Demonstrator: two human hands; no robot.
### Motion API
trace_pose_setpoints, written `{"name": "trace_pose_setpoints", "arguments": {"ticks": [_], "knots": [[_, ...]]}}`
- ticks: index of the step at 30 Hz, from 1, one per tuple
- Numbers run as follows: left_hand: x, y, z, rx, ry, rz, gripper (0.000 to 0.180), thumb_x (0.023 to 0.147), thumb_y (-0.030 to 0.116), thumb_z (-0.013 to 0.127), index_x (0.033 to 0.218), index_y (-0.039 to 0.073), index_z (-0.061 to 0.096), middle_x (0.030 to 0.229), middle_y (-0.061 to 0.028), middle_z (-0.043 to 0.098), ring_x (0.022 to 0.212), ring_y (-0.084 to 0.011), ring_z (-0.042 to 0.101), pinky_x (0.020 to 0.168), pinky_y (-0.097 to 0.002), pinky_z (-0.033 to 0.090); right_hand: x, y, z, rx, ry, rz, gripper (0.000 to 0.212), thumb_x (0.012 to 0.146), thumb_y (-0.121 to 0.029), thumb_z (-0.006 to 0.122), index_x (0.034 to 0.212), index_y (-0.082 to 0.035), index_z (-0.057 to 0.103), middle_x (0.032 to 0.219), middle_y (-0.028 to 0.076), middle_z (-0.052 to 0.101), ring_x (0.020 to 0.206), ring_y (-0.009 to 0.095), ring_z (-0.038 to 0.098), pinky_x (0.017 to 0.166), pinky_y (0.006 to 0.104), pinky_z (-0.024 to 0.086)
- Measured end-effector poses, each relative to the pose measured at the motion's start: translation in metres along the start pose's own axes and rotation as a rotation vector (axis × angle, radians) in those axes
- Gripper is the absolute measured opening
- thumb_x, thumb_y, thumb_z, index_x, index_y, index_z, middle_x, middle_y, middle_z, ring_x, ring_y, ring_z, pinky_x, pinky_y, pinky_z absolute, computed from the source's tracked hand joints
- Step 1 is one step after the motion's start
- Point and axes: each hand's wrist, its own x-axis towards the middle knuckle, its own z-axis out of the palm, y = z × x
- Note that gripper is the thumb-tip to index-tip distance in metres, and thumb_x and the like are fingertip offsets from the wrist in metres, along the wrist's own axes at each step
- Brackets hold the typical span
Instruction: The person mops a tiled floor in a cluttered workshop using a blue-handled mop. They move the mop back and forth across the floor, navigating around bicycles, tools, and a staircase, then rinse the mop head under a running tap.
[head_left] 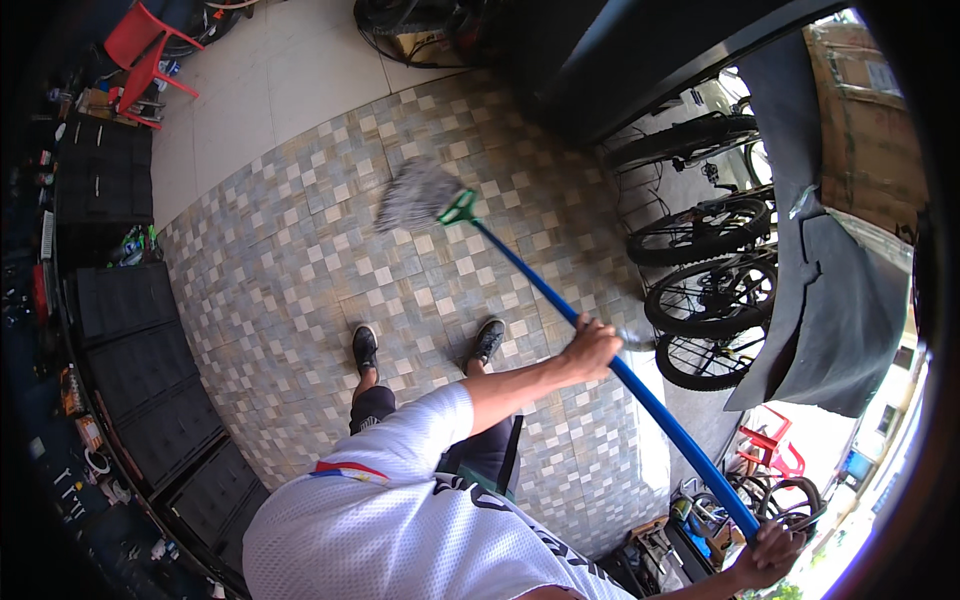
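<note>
A string mop with a long blue handle slants across the view, from far middle to near right. Its grey string head, smeared by motion, lies on the patterned tile floor, joined to the handle by a green clamp. My left hand reaches across to the right and wraps round the middle of the handle. Closer to me, my right hand is closed round the handle's upper end. My two feet in dark shoes stand on the tiles, short of the mop head.
Several bicycles are parked along the right, beside a hanging dark sheet. Black cabinets line the left side. A red chair stands far left, and another red chair is at the right. A dark tyre-like pile sits at the far edge.
</note>
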Motion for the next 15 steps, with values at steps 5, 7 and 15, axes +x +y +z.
{"name": "trace_pose_setpoints", "arguments": {"ticks": [5, 7, 15], "knots": [[0.109, 0.069, 0.077, -0.009, -0.131, 0.288, 0.014, 0.069, 0.018, 0.075, 0.080, 0.011, 0.069, 0.092, -0.0112, 0.064, 0.103, -0.0319, 0.059, 0.098, -0.0528, 0.033, -0.018, -0.045, -0.036, -0.306, 0.092, -0.038, 0.032, 0.094, -0.033, 0.045, 0.067, -0.016, 0.040, 0.051, -0.001, 0.033, 0.049, 0.016, 0.040, 0.058, 0.0373, 0.038], [0.125, 0.081, 0.092, 0.038, -0.066, 0.326, 0.018, 0.069, 0.022, 0.077, 0.082, 0.013, 0.069, 0.092, -0.0087, 0.065, 0.103, -0.0302, 0.059, 0.098, -0.0513, 0.036, -0.025, -0.030, -0.030, -0.346, 0.069, -0.035, 0.032, 0.094, -0.034, 0.045, 0.068, -0.016, 0.041, 0.052, -0.001, 0.034, 0.049, 0.016, 0.041, 0.058, 0.0381, 0.039], [0.023, 0.075, 0.040, -0.032, 0.202, 0.176, 0.022, 0.072, 0.025, 0.081, 0.079, 0.011, 0.066, 0.088, -0.0085, 0.064, 0.099, -0.0257, 0.061, 0.095, -0.0479, 0.039, -0.037, 0.000, 0.029, -0.250, -0.144, -0.083, 0.032, 0.094, -0.038, 0.045, 0.072, -0.015, 0.046, 0.054, 0.000, 0.042, 0.051, 0.018, 0.045, 0.058, 0.0414, 0.041]]}}
